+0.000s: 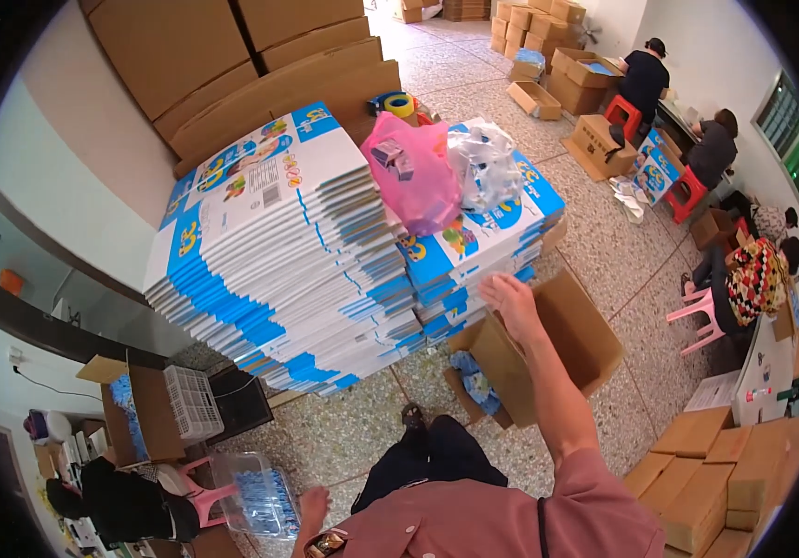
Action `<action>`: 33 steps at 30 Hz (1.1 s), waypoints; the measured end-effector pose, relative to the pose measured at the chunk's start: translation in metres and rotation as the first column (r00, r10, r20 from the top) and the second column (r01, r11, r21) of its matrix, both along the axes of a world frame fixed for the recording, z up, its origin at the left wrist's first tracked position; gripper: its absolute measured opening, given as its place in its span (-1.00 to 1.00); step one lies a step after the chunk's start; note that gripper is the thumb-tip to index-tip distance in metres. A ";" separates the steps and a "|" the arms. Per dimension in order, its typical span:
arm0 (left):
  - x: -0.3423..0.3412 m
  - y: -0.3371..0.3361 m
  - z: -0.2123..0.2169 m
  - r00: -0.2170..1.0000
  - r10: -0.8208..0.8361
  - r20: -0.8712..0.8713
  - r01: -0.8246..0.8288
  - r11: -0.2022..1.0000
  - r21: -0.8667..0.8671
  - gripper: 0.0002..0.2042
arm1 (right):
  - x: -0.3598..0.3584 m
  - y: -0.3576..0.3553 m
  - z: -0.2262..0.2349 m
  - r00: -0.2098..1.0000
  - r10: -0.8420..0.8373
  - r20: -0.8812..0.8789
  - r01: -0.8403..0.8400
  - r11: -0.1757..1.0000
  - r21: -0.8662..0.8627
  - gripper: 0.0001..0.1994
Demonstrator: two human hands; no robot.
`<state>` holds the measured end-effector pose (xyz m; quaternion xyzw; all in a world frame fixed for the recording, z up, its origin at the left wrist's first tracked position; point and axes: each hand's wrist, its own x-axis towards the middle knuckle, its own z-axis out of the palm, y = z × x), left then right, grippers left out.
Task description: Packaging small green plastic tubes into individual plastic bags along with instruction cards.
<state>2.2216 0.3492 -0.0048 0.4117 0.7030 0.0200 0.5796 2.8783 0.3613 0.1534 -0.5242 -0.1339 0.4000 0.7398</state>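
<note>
My right hand (pixel 509 299) reaches forward with fingers stretched out and nothing visible in it. It is beside the right-hand stack of flattened blue-and-white printed boxes (pixel 534 197), above the edge of an open brown carton (pixel 581 335); whether it touches either cannot be told. Low at my left side, my left hand (pixel 314 505) hangs with fingers loosely apart, holding nothing I can see. A pink plastic bag (pixel 415 177) and a clear plastic bag (pixel 488 167) lie on the right-hand stack. The taller stack of flattened boxes (pixel 260 251) stands to its left.
Below the carton is a smaller box (pixel 466 398) with blue packets. A clear bin (pixel 264 498) of blue packets stands near my left hand. Large cardboard sheets (pixel 171 56) lean behind the stacks. Several seated people work along the right; another sits lower left. Closed cartons (pixel 697 465) fill the lower right.
</note>
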 end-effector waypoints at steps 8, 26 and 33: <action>0.086 0.077 0.069 0.988 0.104 0.116 -0.134 0.948 0.287 -0.68 | 0.094 0.157 0.052 0.913 -0.142 0.382 0.156 0.988 -0.005 -0.67; 0.704 0.303 0.264 0.595 -0.629 0.501 0.085 0.669 0.739 -0.60 | 0.291 0.347 0.148 0.209 0.330 0.921 -0.237 0.930 -0.280 -0.74; 0.844 0.422 0.150 0.522 -0.853 0.000 0.324 0.198 0.925 -0.50 | 0.288 0.333 0.109 0.563 0.255 0.786 -0.349 0.936 -0.053 -0.77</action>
